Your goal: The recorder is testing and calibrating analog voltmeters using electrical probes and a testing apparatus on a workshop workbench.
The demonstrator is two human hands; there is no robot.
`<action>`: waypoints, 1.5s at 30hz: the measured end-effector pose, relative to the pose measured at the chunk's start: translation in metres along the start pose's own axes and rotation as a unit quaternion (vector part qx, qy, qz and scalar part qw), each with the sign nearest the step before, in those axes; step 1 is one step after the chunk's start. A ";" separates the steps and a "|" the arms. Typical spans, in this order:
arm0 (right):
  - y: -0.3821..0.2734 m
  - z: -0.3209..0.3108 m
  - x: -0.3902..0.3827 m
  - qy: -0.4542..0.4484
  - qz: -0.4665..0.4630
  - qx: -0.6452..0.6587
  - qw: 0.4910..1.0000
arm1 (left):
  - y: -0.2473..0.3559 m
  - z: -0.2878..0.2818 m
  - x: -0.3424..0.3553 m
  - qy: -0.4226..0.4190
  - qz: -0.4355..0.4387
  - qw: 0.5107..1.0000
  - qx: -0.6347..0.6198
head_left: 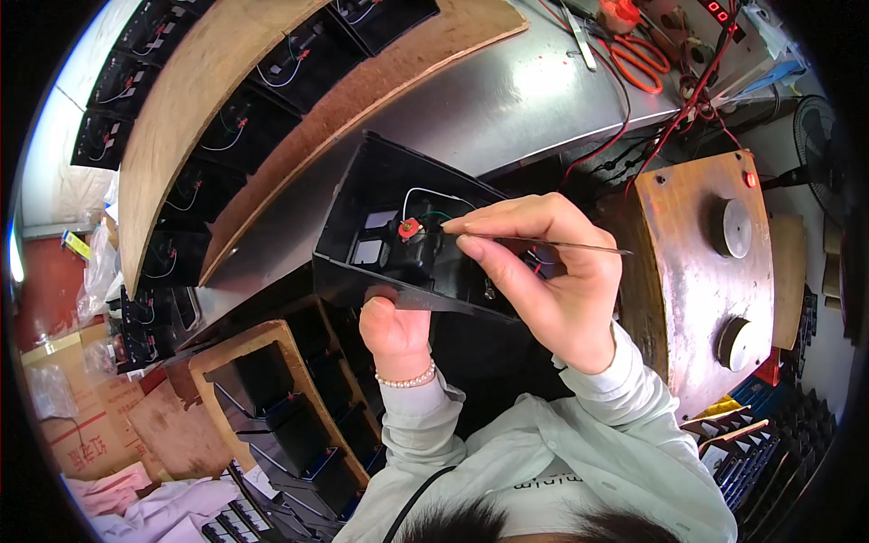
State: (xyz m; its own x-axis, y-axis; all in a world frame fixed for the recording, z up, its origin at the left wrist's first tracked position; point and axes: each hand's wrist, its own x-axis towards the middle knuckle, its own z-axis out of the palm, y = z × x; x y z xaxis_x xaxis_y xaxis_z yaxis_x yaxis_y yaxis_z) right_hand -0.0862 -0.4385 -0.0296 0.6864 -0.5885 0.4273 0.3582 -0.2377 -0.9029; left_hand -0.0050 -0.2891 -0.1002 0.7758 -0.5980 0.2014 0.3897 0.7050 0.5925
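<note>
Over the steel bench, the left hand grips the lower edge of a tilted black plastic housing while the right hand pinches a thin metal probe beside its red terminal cap. The probe's tip and the left fingers are hidden.

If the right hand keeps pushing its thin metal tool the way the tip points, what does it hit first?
The right hand aims the thin metal tool left, into the black casing. Its tip looks closest to the red cap, so probably that first; depth is unclear.
</note>
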 end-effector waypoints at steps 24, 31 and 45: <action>-0.004 -0.006 0.005 -0.100 0.012 -0.046 0.994 | 0.005 -0.007 -0.003 0.068 -0.038 0.988 0.135; -0.005 -0.004 0.003 -0.090 0.040 -0.012 0.995 | 0.004 -0.006 -0.005 0.082 -0.027 0.987 0.132; -0.017 -0.027 -0.008 0.060 0.130 0.187 0.972 | -0.010 0.002 -0.003 -0.021 0.016 0.999 0.040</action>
State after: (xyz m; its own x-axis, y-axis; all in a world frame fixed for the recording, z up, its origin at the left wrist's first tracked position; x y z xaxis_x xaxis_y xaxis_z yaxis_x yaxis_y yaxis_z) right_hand -0.1151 -0.4505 -0.0193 0.7133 -0.6828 0.1580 0.4027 0.2148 -0.8898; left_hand -0.0123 -0.2950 -0.1058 0.7647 -0.5924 0.2536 0.3228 0.6928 0.6449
